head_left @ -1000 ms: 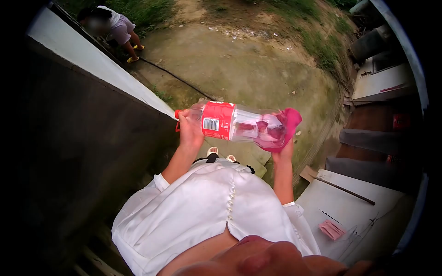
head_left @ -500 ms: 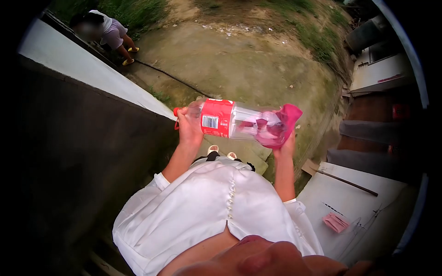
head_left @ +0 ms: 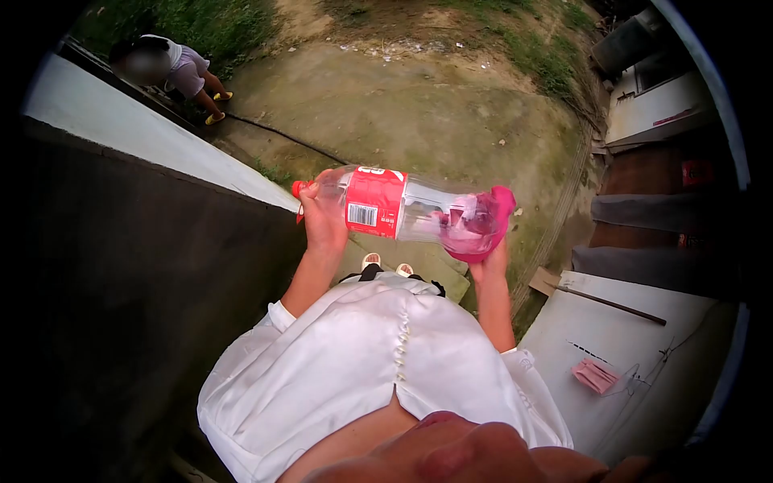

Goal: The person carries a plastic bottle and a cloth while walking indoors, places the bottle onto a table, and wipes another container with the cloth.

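Observation:
A large clear plastic bottle with a red label lies sideways across both hands in front of my chest. My left hand wraps round its neck, close to the red cap. Over the bottle's right end sits a thin, stretchy-looking pink cover, partly see-through, whose exact kind I cannot make out. My right hand grips that covered end from behind and below; most of its fingers are hidden by the pink material. White pieces show through the bottle's wall near that end.
A person bends over by the white-topped wall at far left. A dark hose runs over the concrete ground. On the right are a wooden-handled tool, a pink cloth-like item and a white wall.
The pink cover's flared edge has drawn in, and it now sits rounder over the bottle's end. Bottle and hands have shifted slightly left.

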`<act>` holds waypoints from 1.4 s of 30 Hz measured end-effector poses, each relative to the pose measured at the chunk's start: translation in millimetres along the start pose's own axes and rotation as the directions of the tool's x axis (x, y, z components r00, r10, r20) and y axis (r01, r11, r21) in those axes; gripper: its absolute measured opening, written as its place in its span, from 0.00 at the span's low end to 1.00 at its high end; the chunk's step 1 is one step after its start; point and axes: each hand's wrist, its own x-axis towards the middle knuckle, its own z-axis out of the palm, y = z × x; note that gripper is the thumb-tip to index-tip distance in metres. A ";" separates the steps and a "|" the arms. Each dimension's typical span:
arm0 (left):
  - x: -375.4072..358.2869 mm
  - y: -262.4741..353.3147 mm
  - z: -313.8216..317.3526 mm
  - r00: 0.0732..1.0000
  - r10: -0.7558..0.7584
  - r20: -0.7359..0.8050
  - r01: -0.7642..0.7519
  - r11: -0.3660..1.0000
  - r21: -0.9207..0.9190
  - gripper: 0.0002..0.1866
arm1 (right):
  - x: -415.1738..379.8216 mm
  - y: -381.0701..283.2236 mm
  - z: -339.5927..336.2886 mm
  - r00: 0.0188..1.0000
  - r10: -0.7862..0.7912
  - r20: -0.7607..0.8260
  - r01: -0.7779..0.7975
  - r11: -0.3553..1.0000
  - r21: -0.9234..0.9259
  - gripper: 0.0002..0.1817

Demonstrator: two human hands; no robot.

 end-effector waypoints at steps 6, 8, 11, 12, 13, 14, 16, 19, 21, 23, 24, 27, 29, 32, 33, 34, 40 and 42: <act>-8.0 -4.7 5.4 0.995 -0.075 0.058 0.075 0.997 0.012 0.23 | -22.1 -16.9 15.5 0.993 0.003 0.120 -0.020 0.990 0.136 0.31; -10.0 -2.4 4.8 0.998 -0.044 0.033 0.045 0.998 -0.033 0.24 | -10.9 -18.8 14.8 0.992 -0.017 0.125 -0.001 0.989 0.149 0.29; -6.0 9.6 16.7 0.998 0.062 0.005 -0.062 0.998 -0.013 0.25 | 9.7 9.1 -12.8 0.999 0.015 -0.031 -0.015 1.000 0.016 0.27; -6.1 12.6 20.0 0.991 0.136 0.006 -0.136 0.989 0.049 0.25 | 11.0 15.9 -19.1 0.999 0.015 -0.031 -0.014 1.000 0.012 0.27; -5.2 13.1 19.5 0.990 0.141 0.005 -0.141 0.989 0.044 0.25 | 11.2 21.4 -25.8 0.992 0.078 -0.099 -0.082 0.996 -0.031 0.26; -5.0 11.8 18.7 0.985 0.171 -0.007 -0.170 0.984 0.053 0.25 | 11.7 27.4 -35.9 0.977 0.136 -0.166 -0.150 0.986 -0.070 0.25; -11.2 9.8 19.7 0.978 0.206 -0.024 -0.204 0.976 0.070 0.25 | 19.8 34.5 -85.6 0.981 0.142 0.134 -0.170 0.959 0.228 0.25; -19.0 14.3 17.2 0.957 0.288 -0.035 -0.279 0.947 0.158 0.25 | 1.3 3.9 -62.2 0.929 -0.029 0.369 -0.181 0.833 0.522 0.26; -20.5 16.2 8.9 0.964 0.263 -0.030 -0.250 0.942 0.224 0.25 | -20.0 -16.8 -5.6 0.964 -0.265 -0.025 0.262 0.962 -0.076 0.28; -23.1 8.6 12.7 0.977 0.211 -0.004 -0.206 0.956 0.207 0.26 | -19.8 -12.6 24.0 0.901 -0.419 0.109 0.432 0.858 -0.278 0.28; -26.2 -0.5 18.3 0.985 0.174 0.023 -0.175 0.967 0.186 0.27 | -12.8 -9.6 26.6 0.875 -0.455 0.165 0.478 0.756 -0.448 0.27; -37.6 -7.1 43.4 0.939 0.290 0.183 -0.336 0.885 0.322 0.26 | 11.1 2.3 29.4 0.807 -0.464 0.365 0.524 0.280 -0.804 0.26; -35.1 -3.9 45.1 0.923 0.318 0.216 -0.378 0.853 0.360 0.25 | 26.2 13.6 20.0 0.785 -0.427 0.448 0.528 0.084 -0.845 0.26; -44.1 5.4 51.0 0.898 0.332 0.288 -0.427 0.812 0.398 0.25 | 29.1 26.5 -11.7 0.995 0.051 -0.082 -0.089 0.814 -0.574 0.27; -46.3 6.0 53.7 0.883 0.359 0.302 -0.458 0.797 0.393 0.25 | 24.3 25.0 -10.3 0.996 0.050 -0.078 -0.085 0.815 -0.573 0.27; -47.3 5.3 55.3 0.867 0.386 0.316 -0.489 0.782 0.387 0.25 | 17.8 23.8 -4.1 0.974 0.167 -0.152 -0.203 0.944 -0.259 0.27; -44.1 8.3 51.0 0.822 0.392 0.413 -0.555 0.714 0.427 0.24 | -2.5 23.8 2.8 0.976 0.009 -0.220 -0.066 0.965 -0.255 0.27; -40.3 14.5 50.8 0.818 0.348 0.458 -0.543 0.728 0.418 0.23 | 1.7 17.4 -1.0 0.975 -0.151 -0.164 0.052 0.870 -0.491 0.27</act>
